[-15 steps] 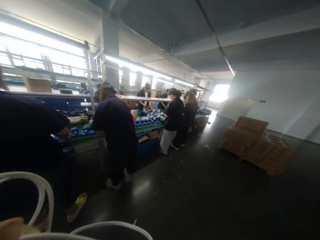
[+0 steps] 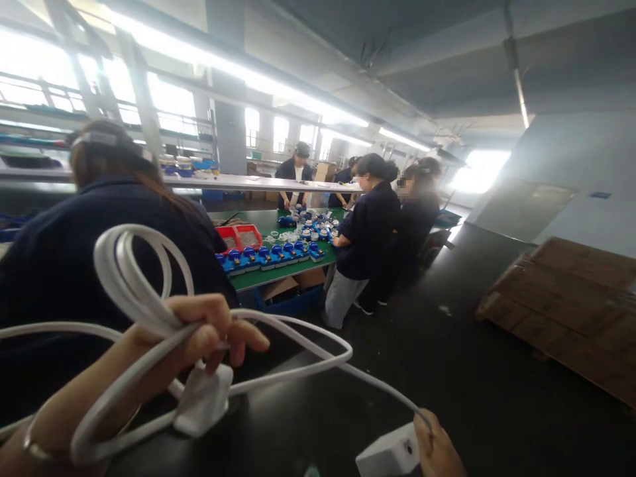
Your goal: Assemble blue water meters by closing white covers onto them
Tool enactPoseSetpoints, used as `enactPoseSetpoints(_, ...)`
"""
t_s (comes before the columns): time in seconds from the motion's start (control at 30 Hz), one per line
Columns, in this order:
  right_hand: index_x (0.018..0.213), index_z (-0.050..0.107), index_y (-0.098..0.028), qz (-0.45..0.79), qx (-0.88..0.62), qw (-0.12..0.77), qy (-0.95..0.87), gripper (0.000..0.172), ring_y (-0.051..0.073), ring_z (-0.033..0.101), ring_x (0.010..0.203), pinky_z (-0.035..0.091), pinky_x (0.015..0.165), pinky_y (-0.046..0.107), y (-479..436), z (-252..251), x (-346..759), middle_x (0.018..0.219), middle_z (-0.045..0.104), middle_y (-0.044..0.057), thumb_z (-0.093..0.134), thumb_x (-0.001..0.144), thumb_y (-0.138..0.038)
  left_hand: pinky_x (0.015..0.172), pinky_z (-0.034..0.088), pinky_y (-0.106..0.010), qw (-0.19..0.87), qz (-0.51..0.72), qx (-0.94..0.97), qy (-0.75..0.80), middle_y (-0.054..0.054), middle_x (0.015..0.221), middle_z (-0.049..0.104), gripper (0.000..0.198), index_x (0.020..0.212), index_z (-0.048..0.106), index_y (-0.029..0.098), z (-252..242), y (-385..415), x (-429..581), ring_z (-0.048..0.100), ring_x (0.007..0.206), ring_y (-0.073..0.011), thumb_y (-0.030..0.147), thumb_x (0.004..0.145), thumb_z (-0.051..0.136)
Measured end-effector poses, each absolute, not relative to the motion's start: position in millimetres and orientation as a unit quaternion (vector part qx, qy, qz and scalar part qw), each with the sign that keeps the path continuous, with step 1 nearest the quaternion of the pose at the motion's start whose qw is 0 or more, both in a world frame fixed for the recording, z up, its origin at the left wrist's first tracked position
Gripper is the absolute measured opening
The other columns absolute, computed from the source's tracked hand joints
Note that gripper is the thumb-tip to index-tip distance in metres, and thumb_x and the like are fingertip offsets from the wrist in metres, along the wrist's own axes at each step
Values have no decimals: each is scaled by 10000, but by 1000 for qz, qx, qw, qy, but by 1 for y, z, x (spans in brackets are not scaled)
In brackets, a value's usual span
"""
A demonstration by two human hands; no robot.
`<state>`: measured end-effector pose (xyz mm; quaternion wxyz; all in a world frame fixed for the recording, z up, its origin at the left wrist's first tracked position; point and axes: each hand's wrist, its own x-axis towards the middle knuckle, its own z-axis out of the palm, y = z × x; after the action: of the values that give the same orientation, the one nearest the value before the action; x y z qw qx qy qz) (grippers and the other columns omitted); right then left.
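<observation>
The white cable (image 2: 130, 281) sits at about eight o'clock in the view, wound into several loose loops. The person's left hand (image 2: 199, 331) is closed round the bundle, fingers curled over the strands and fingertips pointing toward three o'clock. A thin bracelet (image 2: 34, 442) circles that wrist near the bottom left corner. Just below the fingers, toward six o'clock from them, a white plug (image 2: 203, 397) hangs against the loops. From the fist one strand runs out in a wide bow toward four o'clock and ends at the right hand (image 2: 437, 450), low in the view at about five o'clock. That hand grips the right end of a white block (image 2: 390, 454), thumb against it; the rest of the hand is cut off by the picture's edge.

Behind the loops, at nine o'clock, a co-worker in a dark top (image 2: 74, 258) stands with their back to the camera. Past them, near the centre, a green bench (image 2: 283, 273) carries a row of blue parts (image 2: 271, 255) and red trays (image 2: 238, 235). Another person in a dark top (image 2: 370, 232) stands at its far end, with more people behind them toward one o'clock. A stack of brown cardboard (image 2: 571, 298) lies on the dark floor (image 2: 447, 371) at three o'clock.
</observation>
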<state>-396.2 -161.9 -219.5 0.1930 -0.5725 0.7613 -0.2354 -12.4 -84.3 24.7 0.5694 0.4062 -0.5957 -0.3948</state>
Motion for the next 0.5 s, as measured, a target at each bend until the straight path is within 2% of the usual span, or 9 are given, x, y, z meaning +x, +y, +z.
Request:
enactPoseSetpoints(0.1, 940, 549, -192, -347, -562, 248, 709, 492, 247, 600, 848, 464, 698, 297, -281, -204, -382, 889, 635, 99, 300, 732, -561, 400, 387, -179, 595, -259, 400, -647, -48, 663, 682, 320, 598, 520, 145, 44, -223, -14, 564, 528, -123, 410, 774, 492)
enactPoseSetpoints(0.17, 916, 557, -196, -433, -554, 275, 656, 475, 238, 585, 883, 461, 708, 278, -366, -197, -368, 922, 636, 85, 359, 721, -581, 391, 368, -160, 589, -242, 383, -670, -34, 630, 668, 328, 647, 527, 107, 47, -318, -5, 512, 459, -79, 370, 816, 429)
enactPoseSetpoints(0.33, 917, 553, -188, -562, -558, 311, 526, 381, 220, 522, 984, 424, 815, 288, -581, -163, -309, 987, 601, 64, 444, 752, -514, 439, 378, -143, 557, -338, 406, -641, -5, 681, 676, 262, 720, 463, 106, 49, -530, 36, 535, 490, -64, 264, 881, 330)
enactPoseSetpoints(0.5, 869, 499, -206, -621, -444, 499, 410, 337, 176, 565, 795, 468, 680, 284, -768, -134, -221, 829, 588, 0, 578, 672, -469, 364, 352, -147, 591, -403, 502, -486, -48, 689, 683, 211, 793, 510, 124, 50, -694, 92, 571, 469, -110, 331, 824, 478)
